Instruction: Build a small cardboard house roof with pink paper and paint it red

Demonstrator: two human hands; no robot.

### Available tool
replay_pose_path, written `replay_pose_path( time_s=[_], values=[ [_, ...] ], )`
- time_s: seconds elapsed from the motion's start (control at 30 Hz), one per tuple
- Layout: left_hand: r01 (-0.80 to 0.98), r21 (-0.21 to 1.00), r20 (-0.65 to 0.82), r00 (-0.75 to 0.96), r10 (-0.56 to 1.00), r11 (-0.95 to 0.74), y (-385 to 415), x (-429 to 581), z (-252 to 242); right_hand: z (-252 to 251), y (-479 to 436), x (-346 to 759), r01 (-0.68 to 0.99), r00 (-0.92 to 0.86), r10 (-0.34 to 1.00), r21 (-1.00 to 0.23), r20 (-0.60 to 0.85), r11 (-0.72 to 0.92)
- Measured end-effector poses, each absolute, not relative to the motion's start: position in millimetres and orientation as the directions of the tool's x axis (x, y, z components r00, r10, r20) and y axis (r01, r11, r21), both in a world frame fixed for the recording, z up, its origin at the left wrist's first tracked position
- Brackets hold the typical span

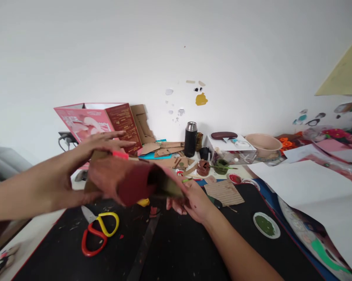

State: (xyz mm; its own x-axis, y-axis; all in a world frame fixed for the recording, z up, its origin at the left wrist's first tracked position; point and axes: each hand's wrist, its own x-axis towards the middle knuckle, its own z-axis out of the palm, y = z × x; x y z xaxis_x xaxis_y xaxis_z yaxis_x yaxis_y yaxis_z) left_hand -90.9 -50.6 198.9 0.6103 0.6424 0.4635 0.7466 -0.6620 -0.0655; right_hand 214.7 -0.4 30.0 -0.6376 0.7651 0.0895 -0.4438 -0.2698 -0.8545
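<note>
A folded cardboard piece (pixel 134 183), dark red and pink outside with a brownish inside, is held in the air above the black mat. My left hand (pixel 76 168) grips its left end, with the fingers over the top and the thumb below. My right hand (pixel 193 199) has hold of its right end, fingers curled beneath it. The piece is blurred, so its exact shape is unclear. Below it on the mat lie scissors (pixel 94 238) with red and yellow handles and a dark ruler-like strip (pixel 145 242).
Left of centre at the back stands a pink box (pixel 90 121). A black flask (pixel 190 140) stands near paint jars (pixel 203 168). Corrugated cardboard (pixel 225 192) and a dish of green paint (pixel 266 225) lie on the right of the mat. White paper (pixel 313 183) spreads beyond its right edge.
</note>
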Motion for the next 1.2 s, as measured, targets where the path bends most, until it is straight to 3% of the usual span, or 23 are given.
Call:
replay_pose_path(
  time_s=[0.1, 0.2, 0.3, 0.37, 0.5, 0.93, 1.03, 1.2],
  values=[
    [0.700, 0.257, 0.501, 0.493, 0.711, -0.666, -30, -107, 192, 35, -1, 215, -0.488, -0.653, 0.745, -0.828, 0.137, -0.276],
    [0.591, 0.597, 0.488, 0.269, 0.830, -0.542, -11, -107, 168, 37, -2, 215, -0.505, -0.624, 0.771, -0.818, 0.127, -0.274],
    [0.352, 0.870, 0.336, 0.090, 0.937, -0.346, 3, -94, 134, 35, -2, 214, -0.491, -0.619, 0.777, -0.830, 0.118, -0.265],
    [0.163, 0.965, 0.206, 0.026, 0.978, -0.208, 10, -82, 113, 33, -2, 213, -0.474, -0.621, 0.776, -0.841, 0.109, -0.261],
    [-0.035, 0.994, 0.099, -0.042, 0.994, -0.100, 21, -63, 81, 29, -1, 212, -0.436, -0.579, 0.811, -0.872, 0.080, -0.225],
    [-0.210, 0.976, -0.065, -0.076, 0.995, 0.047, 18, -50, 26, 46, 3, 219, -0.486, -0.303, 0.951, -0.868, 0.056, -0.103],
    [-0.228, 0.973, 0.014, -0.109, 0.994, -0.039, 18, -50, 26, 42, 4, 217, -0.427, -0.231, 0.966, -0.904, 0.118, 0.008],
    [-0.220, 0.917, 0.291, -0.207, 0.934, -0.334, 19, -49, 38, 41, 3, 215, -0.326, -0.144, 0.973, -0.937, 0.178, 0.123]
  ],
)
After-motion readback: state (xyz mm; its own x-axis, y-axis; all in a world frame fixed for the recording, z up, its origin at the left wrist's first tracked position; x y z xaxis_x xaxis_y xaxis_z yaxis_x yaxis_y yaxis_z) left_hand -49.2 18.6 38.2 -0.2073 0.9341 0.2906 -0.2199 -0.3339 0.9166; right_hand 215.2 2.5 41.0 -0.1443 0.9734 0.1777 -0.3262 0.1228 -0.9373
